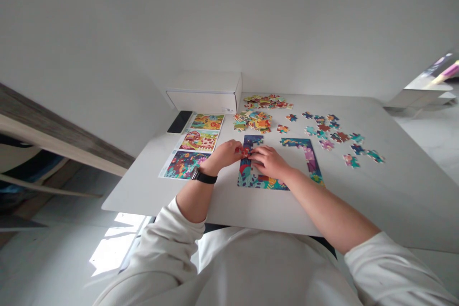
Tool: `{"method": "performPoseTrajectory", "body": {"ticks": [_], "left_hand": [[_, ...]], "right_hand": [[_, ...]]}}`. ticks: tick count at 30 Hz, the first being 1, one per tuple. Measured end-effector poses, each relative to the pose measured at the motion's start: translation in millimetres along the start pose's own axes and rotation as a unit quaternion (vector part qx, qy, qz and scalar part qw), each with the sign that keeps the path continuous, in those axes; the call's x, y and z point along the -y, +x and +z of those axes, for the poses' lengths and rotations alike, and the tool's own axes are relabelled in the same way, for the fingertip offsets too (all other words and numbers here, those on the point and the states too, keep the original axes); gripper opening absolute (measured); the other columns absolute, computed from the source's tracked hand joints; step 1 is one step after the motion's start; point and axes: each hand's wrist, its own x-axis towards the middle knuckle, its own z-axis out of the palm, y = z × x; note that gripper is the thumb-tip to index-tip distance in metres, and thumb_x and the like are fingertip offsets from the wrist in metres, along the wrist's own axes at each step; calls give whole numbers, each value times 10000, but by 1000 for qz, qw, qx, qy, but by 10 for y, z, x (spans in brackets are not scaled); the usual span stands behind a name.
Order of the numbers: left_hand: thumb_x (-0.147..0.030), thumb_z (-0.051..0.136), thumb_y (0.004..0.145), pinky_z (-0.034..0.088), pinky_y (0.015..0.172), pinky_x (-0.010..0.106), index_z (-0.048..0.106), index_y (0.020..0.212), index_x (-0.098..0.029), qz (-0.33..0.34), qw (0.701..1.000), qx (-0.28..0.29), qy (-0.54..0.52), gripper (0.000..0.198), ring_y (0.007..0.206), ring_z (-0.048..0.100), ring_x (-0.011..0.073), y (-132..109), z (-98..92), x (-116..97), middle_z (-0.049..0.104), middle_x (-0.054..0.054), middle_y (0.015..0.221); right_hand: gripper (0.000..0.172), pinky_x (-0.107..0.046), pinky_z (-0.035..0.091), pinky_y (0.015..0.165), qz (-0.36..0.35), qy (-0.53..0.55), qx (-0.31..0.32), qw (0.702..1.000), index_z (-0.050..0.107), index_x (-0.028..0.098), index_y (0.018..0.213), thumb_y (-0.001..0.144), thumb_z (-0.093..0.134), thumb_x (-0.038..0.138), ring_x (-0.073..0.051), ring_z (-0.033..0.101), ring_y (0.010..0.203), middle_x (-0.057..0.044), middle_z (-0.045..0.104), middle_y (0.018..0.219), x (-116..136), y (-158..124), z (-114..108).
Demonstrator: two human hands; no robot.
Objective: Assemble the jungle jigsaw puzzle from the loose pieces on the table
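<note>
Left hand: palm down, fingers reaching right, wrist raised off the table.
Right hand: palm down, fingers reaching left, resting over the puzzle border.
Hands: together, fingertips meeting on the orange piece; cannot tell which hand grips it.
Orange piece: small, between the fingertips, above the border's left side.
Puzzle border: part-built, flat on the table, open along the top, bare table inside.
Loose pieces: scattered to the right, with two heaps beyond the border.
Watch: black, on the left wrist.
Picture cards: three, left of the hands, beside a phone.
Table: white, with a white box at its far edge.
</note>
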Motion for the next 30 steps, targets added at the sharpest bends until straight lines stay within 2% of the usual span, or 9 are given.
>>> {"method": "performPoseTrajectory", "body": {"ticks": [4,6,9,19,26,30], "left_hand": [[-376,765,947,550,1092,449,785,1219,-228,43,999,-22,-1,311,1178,714,312,-9,-33,-27,747,134,1243],[-368,742,973,496,1186,485,795,1255,-248,69,998,-9,3,311,1309,682,323,-12,-50,-40,730,134,1375],[-368,681,1021,445,1240,500,818,1230,-266,88,996,20,4,270,1398,655,315,-16,-60,-43,740,114,1436],[-420,686,1018,465,1221,484,836,1223,-276,70,998,9,7,292,1328,705,318,-32,-58,-29,768,97,1421],[-407,763,952,485,1211,481,853,1121,-292,44,999,-10,-22,223,1269,722,319,-28,-67,-27,792,81,1368],[-412,766,945,483,1214,470,847,1132,-293,47,999,-7,-18,236,1262,723,312,-22,-64,21,793,69,1370]], "right_hand": [[279,-532,549,1095,2,-1,2,1000,833,256,1238,975,771,189,-305,686,1213,-115,767,1307,6,5,2],[286,-535,545,1100,1,-1,4,1000,832,248,1245,973,772,186,-307,685,1214,-120,766,1313,4,2,4],[289,-539,544,1098,0,-4,6,1000,831,238,1251,972,772,193,-311,684,1213,-128,765,1308,-3,-2,9],[290,-527,550,1089,4,-11,-3,1000,836,262,1235,966,761,183,-304,686,1197,-115,764,1296,-8,3,6],[291,-524,557,1083,-3,-5,-4,1000,836,271,1249,976,762,202,-299,699,1182,-112,776,1300,-14,-2,12],[316,-537,559,1084,-6,-4,0,1000,834,281,1263,971,758,190,-301,706,1183,-110,782,1308,-12,2,3]]}}
